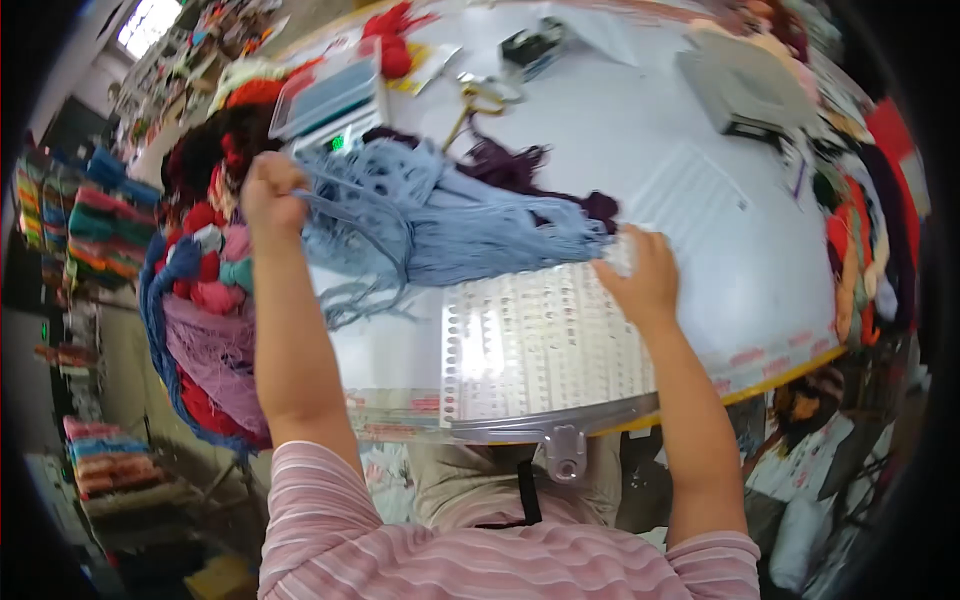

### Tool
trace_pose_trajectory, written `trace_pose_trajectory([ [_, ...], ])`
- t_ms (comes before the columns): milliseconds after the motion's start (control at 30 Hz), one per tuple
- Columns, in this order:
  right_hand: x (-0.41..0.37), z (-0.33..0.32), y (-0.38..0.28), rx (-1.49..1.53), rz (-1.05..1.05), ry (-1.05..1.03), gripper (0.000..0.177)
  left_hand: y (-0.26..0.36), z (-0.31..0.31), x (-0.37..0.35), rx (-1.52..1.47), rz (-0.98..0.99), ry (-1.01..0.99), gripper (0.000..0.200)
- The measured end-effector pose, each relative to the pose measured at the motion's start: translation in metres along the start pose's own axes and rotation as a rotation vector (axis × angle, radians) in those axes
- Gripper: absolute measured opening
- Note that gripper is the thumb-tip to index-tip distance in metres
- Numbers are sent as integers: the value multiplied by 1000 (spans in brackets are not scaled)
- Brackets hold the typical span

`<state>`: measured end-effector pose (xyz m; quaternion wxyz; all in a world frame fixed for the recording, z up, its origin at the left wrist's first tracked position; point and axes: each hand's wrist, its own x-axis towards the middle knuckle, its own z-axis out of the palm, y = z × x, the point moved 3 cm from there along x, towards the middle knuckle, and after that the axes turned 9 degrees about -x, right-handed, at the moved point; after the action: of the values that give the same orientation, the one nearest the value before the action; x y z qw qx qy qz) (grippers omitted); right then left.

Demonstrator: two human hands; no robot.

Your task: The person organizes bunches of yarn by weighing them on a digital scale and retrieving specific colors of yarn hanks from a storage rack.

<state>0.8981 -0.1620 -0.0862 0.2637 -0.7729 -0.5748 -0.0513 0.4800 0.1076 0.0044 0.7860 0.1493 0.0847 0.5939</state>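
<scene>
Head cam: L hand [275, 195] clamped on blue yarn [490, 230], R hand [640, 275] by far end, grip unclear; prob. straightening, next needs even pull.

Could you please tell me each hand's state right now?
Left hand: closed, holding strands of light-blue yarn.
Right hand: partly curled at the yarn's end; grip cannot be told.

Person's shirt [480, 565]: pink, white stripes, short left sleeve [312, 495] and right sleeve [715, 568]. Trousers [443, 487]: beige, creased. Strap [527, 490]: black, narrow — lying over the trousers at the front. Left hand [275, 195] and right hand [645, 275] — both bare, forearms likewise.
</scene>
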Motion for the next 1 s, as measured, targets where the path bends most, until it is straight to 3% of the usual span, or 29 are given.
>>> trace_pose_trajectory([
  [67, 2, 5, -2, -14, 39, -19, 52, 78, 0, -31, -231, 48, 49, 26],
  [100, 4, 8, -1, -4, 57, -43, 49, 115, 3, -47, -304, 82, -24, 29],
  [200, 10, 6, -6, -19, 105, -121, 44, 193, 32, -100, -190, 168, -2, 30],
  [267, 13, 3, -10, -21, 54, -151, 43, 209, 73, -131, -86, 193, 82, 27],
  [333, 17, -5, -13, 35, 167, -266, 39, 215, 118, -158, -106, 162, 114, 16],
  [433, 25, -35, -46, 36, 149, -145, 29, 213, 193, -199, -159, 127, 315, 14],
  [533, 29, -86, -175, 364, 132, -251, 33, 191, 243, -250, -108, -109, 447, 17],
  [600, 27, -144, -304, 554, -101, -374, 49, 156, 276, -280, -42, -371, 340, 22],
  [667, 20, -219, -429, 799, -517, -522, 66, 128, 294, -317, -103, -572, 492, 27],
  [700, 10, -240, -472, 923, -684, -537, 70, 122, 314, -326, -79, -645, 429, 28],
  [733, 7, -264, -502, 1105, -747, -516, 63, 121, 333, -335, -53, -716, 367, 29],
  [800, -5, -269, -523, 1219, -621, -867, 47, 143, 357, -351, 97, -548, 361, 30],
  [833, -14, -260, -525, 1127, -558, -985, 30, 157, 366, -362, 141, -454, 333, 29],
  [900, -28, -243, -514, 1031, -474, -1193, 22, 183, 374, -390, 294, -221, 480, 32],
  [933, -34, -237, -508, 1078, -557, -997, 17, 190, 372, -408, 254, -129, 421, 33],
  [967, -28, -239, -503, 1030, -588, -1044, 16, 192, 369, -424, 235, 20, 500, 33],
  [1000, -29, -241, -498, 998, -607, -1105, 14, 197, 363, -444, 217, 42, 485, 32],
])
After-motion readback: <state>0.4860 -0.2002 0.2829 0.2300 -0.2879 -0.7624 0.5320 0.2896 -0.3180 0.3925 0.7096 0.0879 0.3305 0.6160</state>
